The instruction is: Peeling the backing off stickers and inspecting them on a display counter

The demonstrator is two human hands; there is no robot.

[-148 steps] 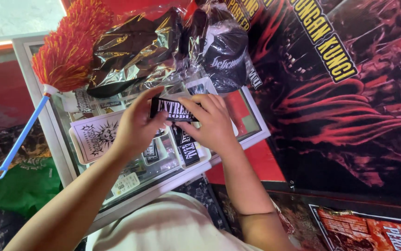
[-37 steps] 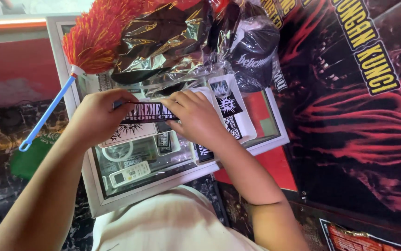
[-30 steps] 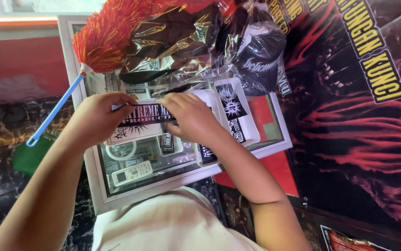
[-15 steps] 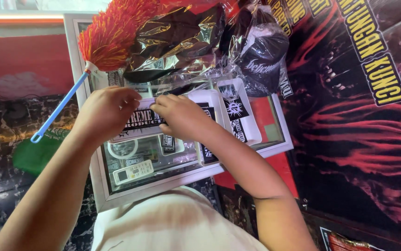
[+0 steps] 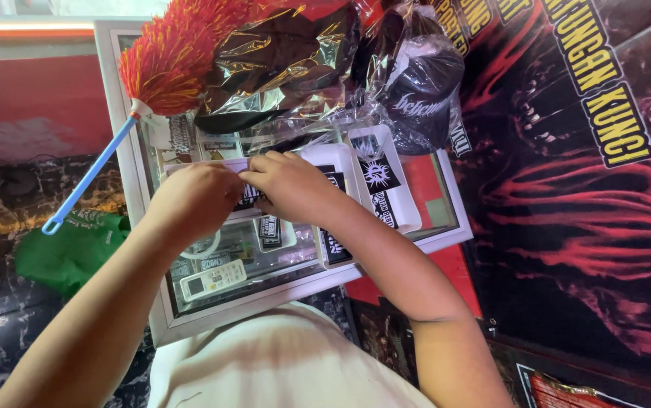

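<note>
Both hands, left hand (image 5: 193, 200) and right hand (image 5: 289, 185), pinch a flat glossy sticker (image 5: 250, 198) over the glass case (image 5: 280, 264).

Small merchandise shop, glass display counter (image 5: 155, 302) of stickers (image 5: 377, 175), bagged caps (image 5: 420, 94), banner (image 5: 582, 166)

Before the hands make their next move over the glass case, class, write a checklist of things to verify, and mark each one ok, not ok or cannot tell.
1. Both hands on the sticker: ok; left hand and right hand meet over it.
2. Sticker fully visible: not ok; the hands cover most of it.
3. Grip firm: cannot tell; the fingertips are hidden.
4. Glass case top free beneath the hands: not ok; white trays of stickers lie there.
5. Feather duster apart from the hands: ok; it lies at the case's far end.
</note>
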